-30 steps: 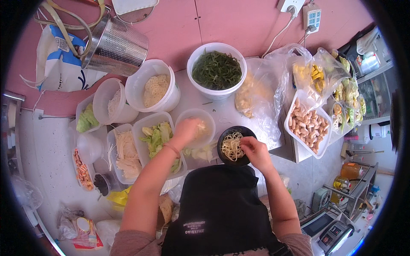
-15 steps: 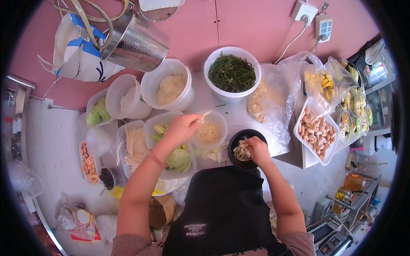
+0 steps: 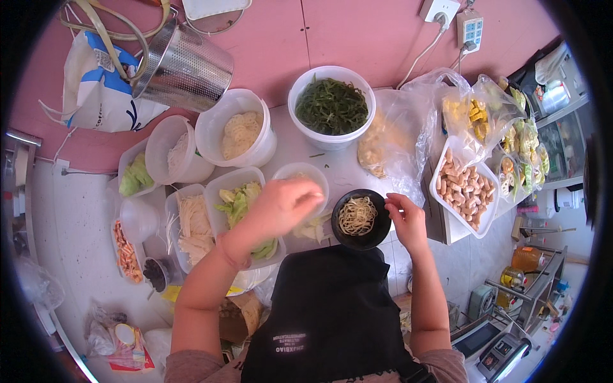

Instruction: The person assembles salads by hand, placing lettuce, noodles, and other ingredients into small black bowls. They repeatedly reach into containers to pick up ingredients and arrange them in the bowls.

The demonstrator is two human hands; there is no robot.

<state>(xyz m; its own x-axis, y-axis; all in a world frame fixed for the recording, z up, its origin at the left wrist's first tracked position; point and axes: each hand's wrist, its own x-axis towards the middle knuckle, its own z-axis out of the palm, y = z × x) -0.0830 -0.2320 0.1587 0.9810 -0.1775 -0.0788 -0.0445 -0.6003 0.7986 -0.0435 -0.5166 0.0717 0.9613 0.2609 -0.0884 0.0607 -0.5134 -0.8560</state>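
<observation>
Head view has the black bowl (image 3: pixel 361 244) of noodles (image 3: pixel 357 216) by the surface's (image 3: pixel 343 167) near edge. Right hand (image 3: pixel 405 218): grip nearly pinched by the rim, can't tell if it's holding. Left (image 3: pixel 290 205) is half-curled, contents hidden. Bowl's probably light and stiff, noodles soft, slippery; I'd say grab opposite rims.

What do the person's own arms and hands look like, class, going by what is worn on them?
Both arms come out of short, greyish-brown sleeves. A thin, pinkish band circles the left wrist; the right wrist shows none. Neither the left hand nor the right hand wears a glove.
</observation>
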